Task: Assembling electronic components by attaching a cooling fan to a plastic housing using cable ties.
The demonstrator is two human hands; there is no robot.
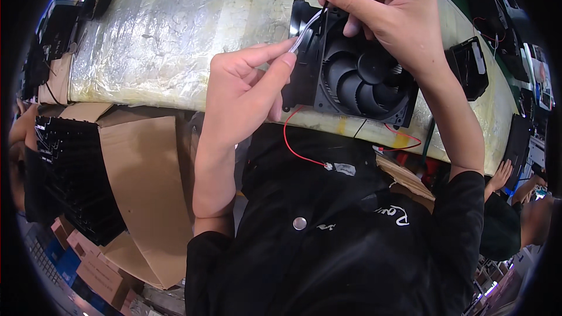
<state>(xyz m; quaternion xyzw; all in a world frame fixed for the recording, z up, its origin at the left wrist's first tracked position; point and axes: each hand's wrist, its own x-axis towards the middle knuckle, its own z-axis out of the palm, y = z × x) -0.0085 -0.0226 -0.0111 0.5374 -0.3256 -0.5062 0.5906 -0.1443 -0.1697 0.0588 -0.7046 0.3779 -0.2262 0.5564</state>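
A black cooling fan [366, 73] with curved blades sits in a square frame, fixed to a black plastic housing [303, 82] at the table's near edge. White wires [305, 33] run along the housing's upper left side. My left hand [249, 88] pinches their lower end between thumb and forefinger. Over the fan's top edge, my right hand [386, 9] is closed, thumb against forefinger, at the wires' upper end. From the housing a red wire [288, 137] with a small white connector hangs over the edge. Another red wire [410, 143] loops below the fan's right corner.
The table [164, 35] has a shiny plastic-wrapped top. To the left, an open cardboard box [143, 193] holds several black parts. Another black housing [468, 67] lies right of the fan, and black parts [61, 29] stand far left. A co-worker's hand [500, 175] rests at the right edge.
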